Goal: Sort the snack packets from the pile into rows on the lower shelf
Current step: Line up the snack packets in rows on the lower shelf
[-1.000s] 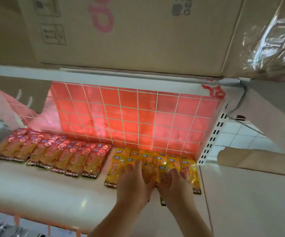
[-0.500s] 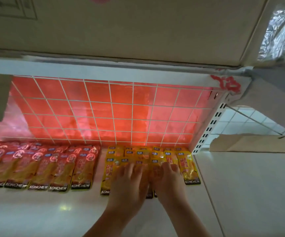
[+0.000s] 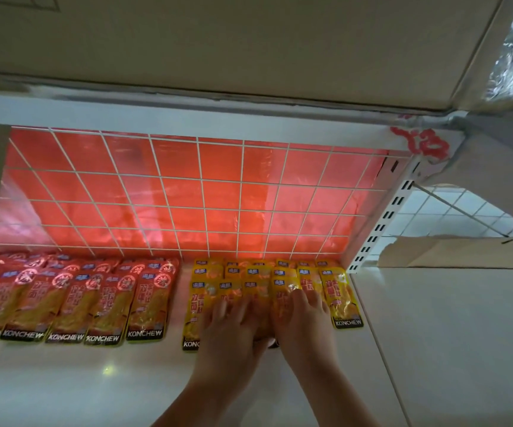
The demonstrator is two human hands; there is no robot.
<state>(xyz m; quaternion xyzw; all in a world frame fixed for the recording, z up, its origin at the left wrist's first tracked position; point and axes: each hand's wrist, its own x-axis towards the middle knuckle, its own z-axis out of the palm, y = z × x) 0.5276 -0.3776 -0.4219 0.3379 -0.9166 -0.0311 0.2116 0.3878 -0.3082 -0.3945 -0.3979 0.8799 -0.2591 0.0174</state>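
Red packets (image 3: 101, 300) lie in an overlapping row along the left of the lower shelf (image 3: 79, 380). Yellow packets (image 3: 338, 291) fill the right end in overlapping rows, up against the wire grid (image 3: 187, 195). From that, the sorting looks well advanced: two colour groups are laid out with a bare strip of shelf between them.

Both hands rest on the yellow group, the left hand (image 3: 230, 331) and the right hand (image 3: 301, 325) side by side with fingers spread flat on the packets. Neither grip closes round anything, so this reads as pressing or squaring the rows rather than carrying a new packet.

No pile shows anywhere, so I cannot tell how many packets are left to place. The hands cover the lower edges of the middle yellow packets, the left hand's fingers are blurred, and the red row is cut off at the left edge.
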